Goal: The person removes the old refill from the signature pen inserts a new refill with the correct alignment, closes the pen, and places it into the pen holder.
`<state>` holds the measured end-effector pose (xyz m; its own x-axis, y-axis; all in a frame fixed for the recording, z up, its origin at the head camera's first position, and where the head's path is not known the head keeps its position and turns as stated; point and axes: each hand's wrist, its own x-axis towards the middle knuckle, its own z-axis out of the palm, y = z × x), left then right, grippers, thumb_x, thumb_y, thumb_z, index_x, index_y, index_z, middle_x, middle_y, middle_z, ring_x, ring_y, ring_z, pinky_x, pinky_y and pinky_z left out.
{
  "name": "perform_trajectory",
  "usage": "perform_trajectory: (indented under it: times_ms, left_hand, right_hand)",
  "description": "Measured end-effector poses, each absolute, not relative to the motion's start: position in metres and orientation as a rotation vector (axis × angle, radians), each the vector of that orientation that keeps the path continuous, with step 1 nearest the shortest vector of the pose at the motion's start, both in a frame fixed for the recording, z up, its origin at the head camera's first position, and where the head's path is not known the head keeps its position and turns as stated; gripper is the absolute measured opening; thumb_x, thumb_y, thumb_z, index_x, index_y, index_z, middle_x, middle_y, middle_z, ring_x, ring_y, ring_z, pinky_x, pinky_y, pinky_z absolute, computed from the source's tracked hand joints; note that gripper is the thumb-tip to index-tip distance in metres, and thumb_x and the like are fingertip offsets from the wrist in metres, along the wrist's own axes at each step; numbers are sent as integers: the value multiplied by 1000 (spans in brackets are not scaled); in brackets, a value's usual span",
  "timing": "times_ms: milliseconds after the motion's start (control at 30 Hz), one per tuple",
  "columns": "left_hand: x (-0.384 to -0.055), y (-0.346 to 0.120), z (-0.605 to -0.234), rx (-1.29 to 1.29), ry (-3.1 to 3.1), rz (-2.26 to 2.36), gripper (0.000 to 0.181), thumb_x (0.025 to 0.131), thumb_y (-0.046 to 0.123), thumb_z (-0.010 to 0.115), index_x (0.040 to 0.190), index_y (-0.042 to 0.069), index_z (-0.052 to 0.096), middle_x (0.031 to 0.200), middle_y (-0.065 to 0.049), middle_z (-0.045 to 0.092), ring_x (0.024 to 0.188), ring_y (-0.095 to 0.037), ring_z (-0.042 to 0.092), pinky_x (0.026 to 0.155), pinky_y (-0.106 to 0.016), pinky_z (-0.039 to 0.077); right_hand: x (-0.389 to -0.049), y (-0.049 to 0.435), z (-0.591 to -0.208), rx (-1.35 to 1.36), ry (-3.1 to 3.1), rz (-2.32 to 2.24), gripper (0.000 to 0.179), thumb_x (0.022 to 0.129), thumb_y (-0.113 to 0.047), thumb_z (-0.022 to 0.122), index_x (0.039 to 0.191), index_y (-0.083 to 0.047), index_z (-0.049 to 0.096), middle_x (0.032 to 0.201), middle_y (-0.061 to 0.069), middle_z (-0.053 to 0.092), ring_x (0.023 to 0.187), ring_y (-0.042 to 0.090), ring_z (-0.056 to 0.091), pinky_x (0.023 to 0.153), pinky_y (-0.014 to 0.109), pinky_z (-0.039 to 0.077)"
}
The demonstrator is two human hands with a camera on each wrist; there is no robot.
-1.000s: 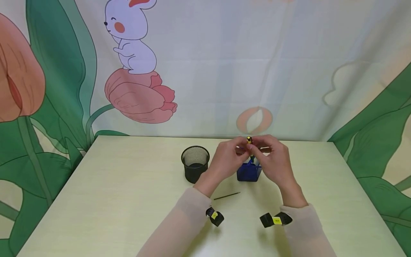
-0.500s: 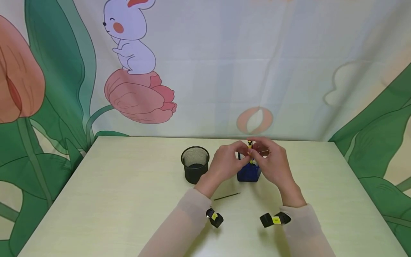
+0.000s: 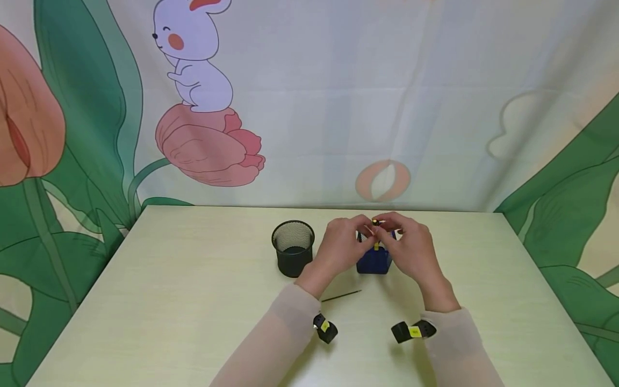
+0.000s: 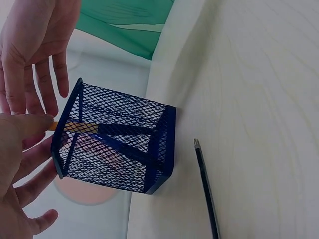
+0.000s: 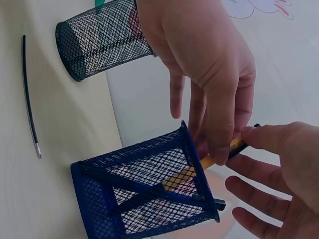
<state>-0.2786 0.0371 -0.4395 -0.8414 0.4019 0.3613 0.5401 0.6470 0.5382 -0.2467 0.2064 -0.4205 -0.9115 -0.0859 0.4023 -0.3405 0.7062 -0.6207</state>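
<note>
A yellow-and-black pen stands with its lower part inside a blue mesh pen holder. My left hand pinches the pen's upper part just above the rim, with thumb and finger. My right hand pinches it near the top end; its other fingers are spread, as the right wrist view shows. Leaning within the same holder is a dark blue pen, its end sticking past the rim. A thin black pen refill with a metal tip lies on the table in front of the holder.
Left of the blue holder stands a round black mesh pen holder, close to my left wrist. The light wooden table ends at a printed curtain behind. Each sleeve cuff carries a black wrist camera.
The yellow-and-black pen has gone down into the blue holder, both hands staying on it. My right hand has lowered slightly with it. The refill and black holder have not moved.
</note>
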Motion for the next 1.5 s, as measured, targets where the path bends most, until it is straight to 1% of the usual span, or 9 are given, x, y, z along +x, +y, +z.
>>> perform_trajectory:
  times_ms: [67,100,167,267,433,633,933,1233,1500]
  left_hand:
    - [-279,38,-442,-764,-2661,-921,14,97,30,74,107,20,73,91,8,80,95,-14,73,114,-49,44]
    - [-279,39,-442,-758,-2667,-906,14,97,30,74,106,20,72,91,9,80,97,-15,73,116,-52,41]
    - [-278,40,-444,-748,-2673,-879,13,96,31,75,104,20,72,91,9,79,101,-17,71,119,-56,37]
    - [-277,41,-445,-740,-2674,-869,12,96,30,76,101,20,73,91,8,78,109,-21,68,121,-60,33]
    - [-277,42,-445,-726,-2677,-876,11,96,29,75,100,20,72,92,6,77,119,-24,65,122,-64,28]
    - [-278,43,-446,-710,-2698,-872,10,96,31,73,98,21,71,91,6,77,119,-22,65,123,-67,22]
    - [-278,44,-449,-694,-2713,-852,12,95,32,74,95,21,70,88,8,75,124,-21,63,122,-71,20]
    - [-278,45,-447,-637,-2750,-900,11,94,32,76,97,23,71,89,9,75,130,-20,59,122,-73,16]
    - [-279,45,-446,-653,-2745,-917,10,93,30,78,94,22,73,83,10,76,129,-21,58,121,-74,17]
  right_hand:
    - [-246,206,-421,331,-2591,1003,19,100,-19,71,117,-14,76,97,8,80,94,27,72,80,41,50]
    - [-247,206,-421,330,-2599,992,19,99,-20,72,117,-14,76,96,8,80,93,27,71,77,38,48]
    - [-247,206,-422,327,-2614,977,19,99,-20,73,116,-14,76,94,7,80,89,26,70,73,35,44]
    - [-247,206,-424,316,-2630,968,18,98,-20,73,115,-14,77,94,6,80,81,25,68,67,33,40]
    - [-247,206,-425,299,-2648,958,17,98,-20,73,113,-13,75,96,7,80,85,24,69,72,33,43]
    - [-248,205,-424,295,-2656,952,17,98,-20,72,113,-12,74,95,8,80,83,25,69,73,35,45]
    - [-248,205,-428,286,-2684,970,19,100,-21,70,116,-11,72,94,8,79,88,26,74,74,40,51]
    - [-249,204,-430,283,-2675,962,18,100,-21,70,114,-12,72,94,8,80,87,27,75,73,41,51]
    - [-250,206,-435,246,-2638,984,18,99,-23,72,113,-12,74,90,7,78,82,26,74,72,39,51]
